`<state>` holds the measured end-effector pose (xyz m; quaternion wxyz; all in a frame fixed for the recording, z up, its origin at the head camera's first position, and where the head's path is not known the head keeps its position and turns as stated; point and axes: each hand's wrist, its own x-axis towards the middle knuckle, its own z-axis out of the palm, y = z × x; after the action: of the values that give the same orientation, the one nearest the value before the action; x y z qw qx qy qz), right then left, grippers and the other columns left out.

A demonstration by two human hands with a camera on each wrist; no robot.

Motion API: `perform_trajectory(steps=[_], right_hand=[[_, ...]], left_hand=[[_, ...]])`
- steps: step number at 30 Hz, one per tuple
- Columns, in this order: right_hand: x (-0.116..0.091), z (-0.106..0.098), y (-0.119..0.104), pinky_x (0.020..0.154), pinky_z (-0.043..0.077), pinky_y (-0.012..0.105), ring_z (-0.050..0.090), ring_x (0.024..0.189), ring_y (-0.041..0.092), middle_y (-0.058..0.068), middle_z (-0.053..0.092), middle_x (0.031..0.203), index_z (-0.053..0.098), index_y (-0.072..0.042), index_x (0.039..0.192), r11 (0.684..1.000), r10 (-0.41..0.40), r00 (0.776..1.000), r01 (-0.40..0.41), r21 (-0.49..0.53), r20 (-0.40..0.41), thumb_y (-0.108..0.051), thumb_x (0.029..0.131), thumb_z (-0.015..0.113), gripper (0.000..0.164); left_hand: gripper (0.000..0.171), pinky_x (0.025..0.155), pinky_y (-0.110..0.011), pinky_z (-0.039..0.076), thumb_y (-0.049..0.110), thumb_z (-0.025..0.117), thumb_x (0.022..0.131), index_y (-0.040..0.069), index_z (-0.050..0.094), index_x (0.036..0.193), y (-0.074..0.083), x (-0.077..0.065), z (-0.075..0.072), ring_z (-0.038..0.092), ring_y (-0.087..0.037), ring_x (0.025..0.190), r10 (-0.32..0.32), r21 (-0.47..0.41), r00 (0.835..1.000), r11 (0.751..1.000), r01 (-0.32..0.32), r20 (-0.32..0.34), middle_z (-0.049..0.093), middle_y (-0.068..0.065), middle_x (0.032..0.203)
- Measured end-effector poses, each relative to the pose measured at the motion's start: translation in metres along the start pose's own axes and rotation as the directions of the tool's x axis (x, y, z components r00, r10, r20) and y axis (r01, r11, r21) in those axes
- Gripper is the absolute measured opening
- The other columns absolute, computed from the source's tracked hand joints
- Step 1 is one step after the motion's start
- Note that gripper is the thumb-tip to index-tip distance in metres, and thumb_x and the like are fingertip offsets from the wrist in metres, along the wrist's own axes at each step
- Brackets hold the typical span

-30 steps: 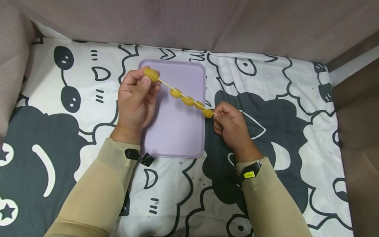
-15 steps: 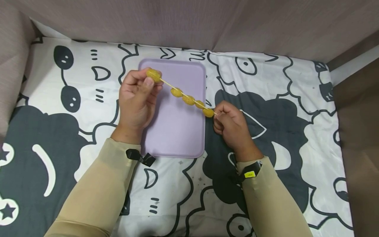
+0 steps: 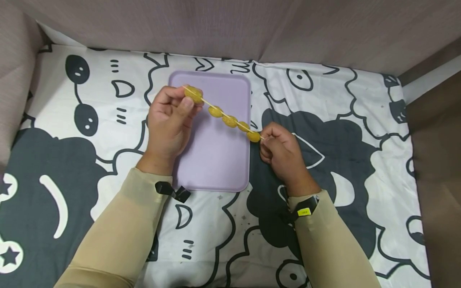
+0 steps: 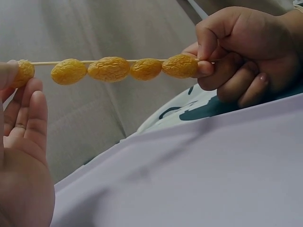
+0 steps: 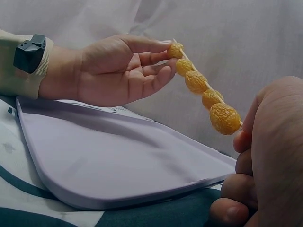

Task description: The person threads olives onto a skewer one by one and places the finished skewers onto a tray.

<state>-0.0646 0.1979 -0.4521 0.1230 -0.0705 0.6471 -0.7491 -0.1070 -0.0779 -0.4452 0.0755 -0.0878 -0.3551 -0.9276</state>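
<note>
A thin wooden skewer [image 4: 47, 63] carries several wrinkled yellow dried fruits [image 4: 109, 69], held at a slant above a lilac tray [image 3: 216, 168]. My left hand [image 3: 167, 124] pinches the end dried fruit [image 3: 193, 94] between thumb and fingers, with the skewer passing along it and its tip showing just beyond. A short stretch of bare skewer separates this fruit from the others, which sit close together. My right hand [image 3: 282, 152] grips the skewer's other end, right beside the last fruit [image 5: 224, 119]. The bit of skewer inside that grip is mostly hidden.
The tray lies on a black-and-white cartoon-print cloth [image 3: 122, 76], its raised rim all around. Grey-brown fabric [image 3: 230, 28] hangs behind the cloth's far edge. Both wrists wear dark straps, one with a yellow label [image 3: 303, 212].
My left hand has slid the end fruit right and slightly down along the skewer, narrowing the bare gap. The skewer's tip now shows past it. My right hand has stayed almost still.
</note>
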Motion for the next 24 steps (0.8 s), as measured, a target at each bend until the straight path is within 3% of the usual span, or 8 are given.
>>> perform_trajectory(steps=[24], right_hand=[[0.0004,0.0009,-0.0005,0.039,0.02,0.035,0.027,0.044,0.02,0.003,0.033,0.059,0.046,0.012,0.092,1.0,-0.007,1.0,0.007,-0.018,0.006,0.007,0.105,0.039,0.015]], left_hand=[[0.025,0.091,-0.026,0.068,0.015,0.09,0.096,0.008,0.074,0.113,-0.0033,-0.0012,-0.001,0.079,-0.017,0.098,-0.027,0.089,0.998,0.996,0.022,0.049,0.082,-0.009,0.115]])
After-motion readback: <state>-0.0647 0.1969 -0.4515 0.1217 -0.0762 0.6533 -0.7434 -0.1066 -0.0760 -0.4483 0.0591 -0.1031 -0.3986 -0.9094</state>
